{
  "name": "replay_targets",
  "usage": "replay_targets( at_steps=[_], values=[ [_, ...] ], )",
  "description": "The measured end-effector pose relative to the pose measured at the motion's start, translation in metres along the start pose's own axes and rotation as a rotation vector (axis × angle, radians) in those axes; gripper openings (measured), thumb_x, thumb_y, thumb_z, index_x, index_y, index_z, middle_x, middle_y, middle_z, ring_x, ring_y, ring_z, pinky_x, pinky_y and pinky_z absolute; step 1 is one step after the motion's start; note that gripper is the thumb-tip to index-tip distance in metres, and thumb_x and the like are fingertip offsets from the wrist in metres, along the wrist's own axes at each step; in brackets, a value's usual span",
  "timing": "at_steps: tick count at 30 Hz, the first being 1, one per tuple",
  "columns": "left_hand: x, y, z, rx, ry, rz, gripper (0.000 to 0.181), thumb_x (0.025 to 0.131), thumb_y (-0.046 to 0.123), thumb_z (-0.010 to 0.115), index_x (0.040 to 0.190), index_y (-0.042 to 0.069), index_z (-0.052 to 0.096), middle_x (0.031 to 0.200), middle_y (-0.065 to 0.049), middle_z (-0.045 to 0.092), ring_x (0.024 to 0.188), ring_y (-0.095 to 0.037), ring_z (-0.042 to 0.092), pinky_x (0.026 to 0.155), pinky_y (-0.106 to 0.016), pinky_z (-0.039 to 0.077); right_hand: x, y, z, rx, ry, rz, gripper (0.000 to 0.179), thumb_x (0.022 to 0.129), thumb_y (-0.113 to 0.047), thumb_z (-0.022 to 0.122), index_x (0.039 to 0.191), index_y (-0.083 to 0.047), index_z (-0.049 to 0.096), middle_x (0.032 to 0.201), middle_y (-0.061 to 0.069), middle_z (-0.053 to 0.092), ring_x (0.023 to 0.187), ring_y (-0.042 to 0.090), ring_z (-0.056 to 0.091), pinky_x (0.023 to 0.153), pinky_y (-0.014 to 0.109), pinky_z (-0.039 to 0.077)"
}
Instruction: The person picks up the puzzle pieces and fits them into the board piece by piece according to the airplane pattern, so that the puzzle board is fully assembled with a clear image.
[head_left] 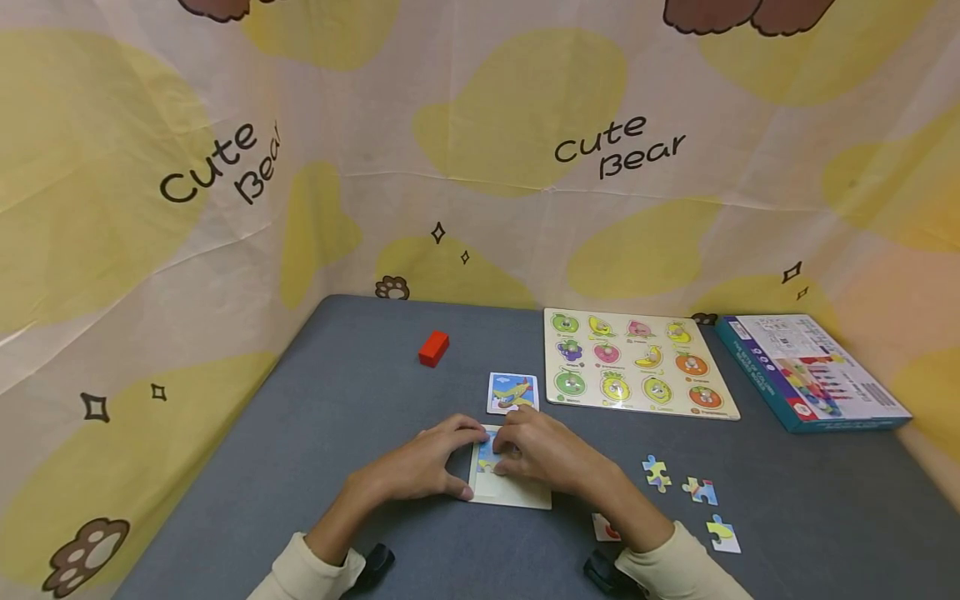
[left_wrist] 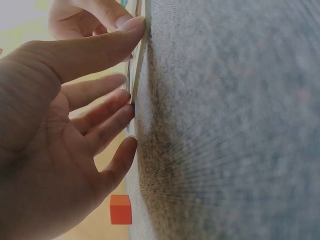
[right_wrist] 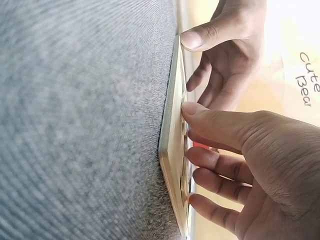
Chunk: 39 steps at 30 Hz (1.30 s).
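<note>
A pale wooden puzzle tray (head_left: 517, 497) lies on the table, with blue and yellow puzzle pieces (head_left: 486, 454) partly covered by the right hand. My left hand (head_left: 427, 460) rests along the tray's left edge; its thumb touches the near corner and its fingers reach the far part. Over the tray, my right hand (head_left: 542, 448) has thumb and bent fingertips against the pieces; the right wrist view shows the fingertips (right_wrist: 196, 156) spread on them. Beyond the tray sits a picture card (head_left: 513, 392) with a yellow plane-like shape. Loose puzzle pieces (head_left: 657, 473) lie right of the right hand.
A red block (head_left: 433, 348) stands at the back left. Behind and to the right lie a fruit picture board (head_left: 637, 407) and a teal-edged box (head_left: 843, 392). A small white card with red (head_left: 604, 528) is partly hidden under the right forearm. Printed fabric surrounds the table.
</note>
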<state>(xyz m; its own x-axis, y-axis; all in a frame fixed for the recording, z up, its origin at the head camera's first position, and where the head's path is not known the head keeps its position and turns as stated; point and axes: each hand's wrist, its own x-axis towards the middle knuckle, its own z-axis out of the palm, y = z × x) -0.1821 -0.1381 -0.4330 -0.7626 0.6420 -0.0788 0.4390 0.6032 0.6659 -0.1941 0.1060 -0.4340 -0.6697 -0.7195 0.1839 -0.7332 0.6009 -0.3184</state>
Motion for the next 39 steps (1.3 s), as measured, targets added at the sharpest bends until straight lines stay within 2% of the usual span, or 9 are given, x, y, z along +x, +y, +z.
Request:
replay_targets(
  at_steps=[7, 14, 21, 25, 28, 32, 39],
  values=[
    [-0.001, 0.0, -0.001, -0.025, -0.004, 0.019, 0.04, 0.083, 0.021, 0.091, 0.119, 0.021, 0.074, 0.147, -0.005, 0.053, 0.14, -0.029, 0.051, 0.111, -0.071, 0.033, 0.0, 0.002, 0.001, 0.023, 0.0, 0.016, 0.023, 0.088, -0.029, 0.087, 0.103, -0.012, 0.081, 0.102, -0.002, 0.072, 0.104, 0.016, 0.062, 0.089, 0.035, 0.054],
    [0.0, 0.003, -0.001, 0.014, -0.002, 0.028, 0.037, 0.083, 0.016, 0.09, 0.117, 0.019, 0.076, 0.128, 0.006, 0.06, 0.128, -0.021, 0.055, 0.109, -0.061, 0.038, 0.0, 0.004, 0.001, 0.045, 0.003, -0.001, 0.023, 0.088, -0.027, 0.088, 0.103, -0.011, 0.08, 0.102, -0.001, 0.072, 0.103, 0.016, 0.063, 0.09, 0.034, 0.054],
    [0.001, 0.003, 0.001, 0.031, 0.006, 0.016, 0.037, 0.082, 0.017, 0.091, 0.116, 0.019, 0.077, 0.125, 0.006, 0.061, 0.127, -0.022, 0.055, 0.108, -0.059, 0.038, -0.006, 0.012, -0.007, 0.244, -0.052, 0.072, 0.023, 0.091, -0.025, 0.085, 0.109, -0.012, 0.08, 0.106, -0.003, 0.071, 0.106, 0.016, 0.062, 0.096, 0.038, 0.051],
    [0.001, 0.003, 0.001, 0.018, -0.001, 0.003, 0.036, 0.082, 0.016, 0.091, 0.115, 0.019, 0.077, 0.124, 0.006, 0.061, 0.127, -0.024, 0.054, 0.109, -0.062, 0.037, -0.02, 0.019, -0.016, 0.351, -0.049, 0.111, 0.022, 0.093, -0.026, 0.083, 0.111, -0.015, 0.08, 0.106, -0.004, 0.071, 0.101, 0.017, 0.062, 0.091, 0.036, 0.051],
    [0.002, 0.004, 0.002, 0.015, -0.004, -0.007, 0.036, 0.082, 0.015, 0.091, 0.115, 0.019, 0.077, 0.124, 0.006, 0.061, 0.127, -0.024, 0.054, 0.11, -0.061, 0.037, -0.034, 0.025, -0.023, 0.392, -0.033, 0.129, 0.022, 0.094, -0.026, 0.082, 0.113, -0.016, 0.079, 0.108, -0.004, 0.072, 0.102, 0.018, 0.063, 0.09, 0.038, 0.052],
    [0.002, 0.007, 0.002, 0.022, -0.008, -0.016, 0.039, 0.082, 0.012, 0.09, 0.118, 0.018, 0.077, 0.124, 0.005, 0.061, 0.126, -0.024, 0.053, 0.109, -0.056, 0.039, -0.055, 0.034, -0.034, 0.389, -0.018, 0.177, 0.026, 0.093, -0.03, 0.083, 0.116, -0.017, 0.078, 0.112, -0.005, 0.073, 0.105, 0.016, 0.064, 0.094, 0.039, 0.052],
    [0.002, 0.011, 0.003, 0.021, -0.044, -0.01, 0.048, 0.086, 0.008, 0.086, 0.131, 0.018, 0.075, 0.131, 0.005, 0.061, 0.125, -0.02, 0.051, 0.108, -0.049, 0.042, -0.098, 0.05, -0.053, 0.338, 0.003, 0.311, 0.042, 0.09, -0.042, 0.085, 0.125, -0.019, 0.077, 0.12, -0.009, 0.073, 0.111, 0.016, 0.063, 0.099, 0.038, 0.052]
  ],
)
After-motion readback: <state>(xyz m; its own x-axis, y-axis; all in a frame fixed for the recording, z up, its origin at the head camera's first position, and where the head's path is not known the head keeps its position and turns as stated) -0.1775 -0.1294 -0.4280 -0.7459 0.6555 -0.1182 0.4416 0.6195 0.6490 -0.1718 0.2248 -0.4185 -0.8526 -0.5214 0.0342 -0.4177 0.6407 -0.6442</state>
